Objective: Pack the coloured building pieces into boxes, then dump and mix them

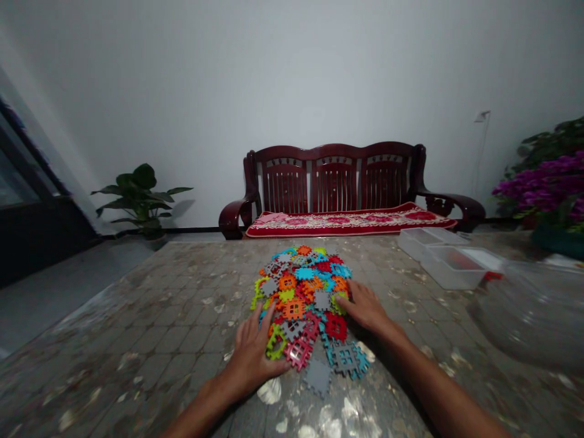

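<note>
A spread-out heap of plastic interlocking tiles (293, 308) in orange, red, blue, green and grey lies in the middle of the table. Along the heap's near left edge rests my left hand (253, 348), fingers apart, beside a green tile (275, 342) and a dark pink tile (298, 353). On the right side my right hand (364, 305) touches the heap, its thumb over a lime tile (340, 299) and its fingers stretched along the edge. Nearest to me lie a plain grey tile (318, 377) and a grey window tile (344, 357). Neither hand grips a tile.
Clear plastic boxes (449, 267) and a large transparent container (533, 316) stand at the right of the patterned table (182, 340). Purple flowers (542, 185) are at the far right. Behind the table is a wooden bench (333, 182); a potted plant (142, 198) stands at left.
</note>
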The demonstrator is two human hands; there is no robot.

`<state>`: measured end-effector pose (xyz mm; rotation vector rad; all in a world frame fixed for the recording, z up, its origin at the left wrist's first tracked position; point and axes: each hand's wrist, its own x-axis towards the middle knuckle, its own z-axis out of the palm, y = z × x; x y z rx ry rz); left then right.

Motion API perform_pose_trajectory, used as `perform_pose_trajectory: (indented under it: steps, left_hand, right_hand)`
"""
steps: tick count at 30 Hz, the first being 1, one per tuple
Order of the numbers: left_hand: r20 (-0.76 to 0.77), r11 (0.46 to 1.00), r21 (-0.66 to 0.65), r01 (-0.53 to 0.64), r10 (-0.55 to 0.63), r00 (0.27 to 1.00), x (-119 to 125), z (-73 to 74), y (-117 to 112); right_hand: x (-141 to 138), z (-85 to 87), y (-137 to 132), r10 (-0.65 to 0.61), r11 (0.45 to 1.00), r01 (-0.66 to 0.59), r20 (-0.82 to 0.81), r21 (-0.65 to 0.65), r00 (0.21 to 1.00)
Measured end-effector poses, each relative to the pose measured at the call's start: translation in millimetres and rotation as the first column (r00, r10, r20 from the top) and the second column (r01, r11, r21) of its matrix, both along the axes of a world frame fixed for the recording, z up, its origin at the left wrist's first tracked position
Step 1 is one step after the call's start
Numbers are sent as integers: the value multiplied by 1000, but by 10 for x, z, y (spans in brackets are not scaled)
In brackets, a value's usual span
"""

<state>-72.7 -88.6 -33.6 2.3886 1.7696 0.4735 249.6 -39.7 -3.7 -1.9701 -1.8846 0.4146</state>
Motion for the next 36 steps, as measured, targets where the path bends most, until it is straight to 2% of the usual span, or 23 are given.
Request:
perform_pose_trajectory:
  steps: [3,6,11,15,21,26,32,36]
  left_hand:
    - [18,996,83,20,-22,1000,80,-35,62]
    - [15,990,135,38,-40,999,115,-9,111]
    - [1,978,137,159,-160,987,235,153,139]
    - [-23,969,140,205,-204,979,354,279,171]
    - [-44,944,185,271,-268,962,417,371,246]
    - [-24,944,210,256,-257,966,505,401,253]
    - [53,951,196,240,-255,966,740,451,236]
    - [75,964,176,198,-213,974,863,471,263]
  right_hand:
    - [-128,91,-28,-12,1000,12,42,-6,999]
    - [-181,111,-9,-23,1000,22,65,16,998]
    - [-161,66,56,-48,999,48,31,25,998]
    - [-140,27,92,-64,995,64,-4,79,998]
    - [-139,-26,132,-59,987,81,-159,139,986]
    - [-183,-58,181,-42,978,99,-289,186,956]
    - [-205,-80,192,-28,963,122,-361,239,932]
    - [-161,-83,221,-59,961,174,-456,215,888]
